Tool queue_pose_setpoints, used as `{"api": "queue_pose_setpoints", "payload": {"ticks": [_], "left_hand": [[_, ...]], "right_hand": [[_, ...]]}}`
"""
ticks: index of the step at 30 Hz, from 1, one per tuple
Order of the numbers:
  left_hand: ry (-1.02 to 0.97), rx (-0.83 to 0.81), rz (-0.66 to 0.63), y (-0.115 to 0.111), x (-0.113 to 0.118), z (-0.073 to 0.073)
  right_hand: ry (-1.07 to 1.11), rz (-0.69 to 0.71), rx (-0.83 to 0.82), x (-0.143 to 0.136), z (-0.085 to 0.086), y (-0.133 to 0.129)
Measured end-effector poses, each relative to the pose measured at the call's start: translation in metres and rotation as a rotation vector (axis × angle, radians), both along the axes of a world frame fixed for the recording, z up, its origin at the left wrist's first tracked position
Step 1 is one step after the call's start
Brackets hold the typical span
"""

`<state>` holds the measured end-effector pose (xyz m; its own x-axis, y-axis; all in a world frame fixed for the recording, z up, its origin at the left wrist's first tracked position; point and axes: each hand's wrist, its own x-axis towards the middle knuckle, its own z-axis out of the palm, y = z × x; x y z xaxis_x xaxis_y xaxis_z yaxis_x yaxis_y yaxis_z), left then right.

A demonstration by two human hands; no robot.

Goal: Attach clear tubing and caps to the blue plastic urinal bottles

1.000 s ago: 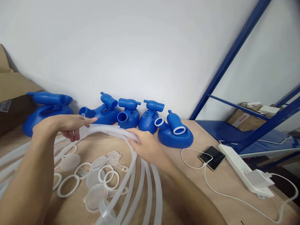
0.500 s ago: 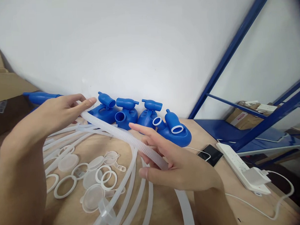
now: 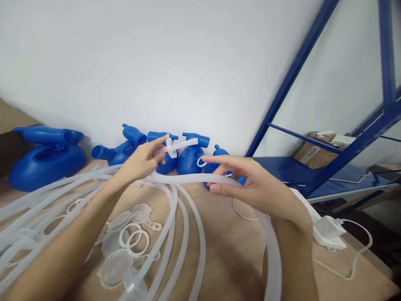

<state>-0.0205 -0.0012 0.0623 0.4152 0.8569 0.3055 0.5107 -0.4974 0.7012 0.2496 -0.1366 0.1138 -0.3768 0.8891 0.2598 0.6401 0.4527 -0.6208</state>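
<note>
Left hand (image 3: 144, 159) is pinching a narrow tube (image 3: 187, 143), disc (image 3: 171, 147) at 2 o'clock. Right hand (image 3: 254, 183), thumb and fingers apart, is cradling ribbed hose (image 3: 195, 179) above desk (image 3: 230, 259): likely light, springy, best gripped at ribs. Loose tubing (image 3: 183, 230), 6 o'clock, is risking snags; lids (image 3: 115, 267) are lying at 7.

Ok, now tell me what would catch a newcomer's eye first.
Probably the blue bottles, lined up before the white wall. Next, the translucent tubes sprawling across the table, with the left hand gripping one near its disc and the right hand at a ribbed stretch.
</note>
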Motion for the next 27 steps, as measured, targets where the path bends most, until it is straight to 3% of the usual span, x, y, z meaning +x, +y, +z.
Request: {"api": "queue_pose_setpoints", "payload": {"ticks": [7, 13, 16, 18, 20, 23, 27], "left_hand": [[0.254, 0.233, -0.049, 0.043, 0.063, -0.039], [0.276, 0.237, -0.107, 0.061, 0.096, -0.067], [0.246, 0.229, -0.121, 0.067, 0.106, -0.076], [0.231, 0.225, -0.134, 0.07, 0.113, -0.081], [0.22, 0.228, -0.156, 0.072, 0.12, -0.083], [0.196, 0.239, -0.18, 0.073, 0.13, -0.085], [0.133, 0.281, -0.209, 0.073, 0.135, -0.088]], "right_hand": [[-0.194, 0.006, -0.19, 0.039, -0.011, 0.021], [0.018, 0.077, -0.364, 0.08, -0.023, 0.031], [0.263, -0.111, -0.13, 0.119, -0.052, 0.054], [0.37, -0.369, 0.102, 0.142, -0.083, 0.079], [0.375, -0.572, 0.152, 0.156, -0.119, 0.104], [0.324, -0.613, 0.071, 0.159, -0.162, 0.133], [0.293, -0.649, 0.072, 0.154, -0.182, 0.145]]}}
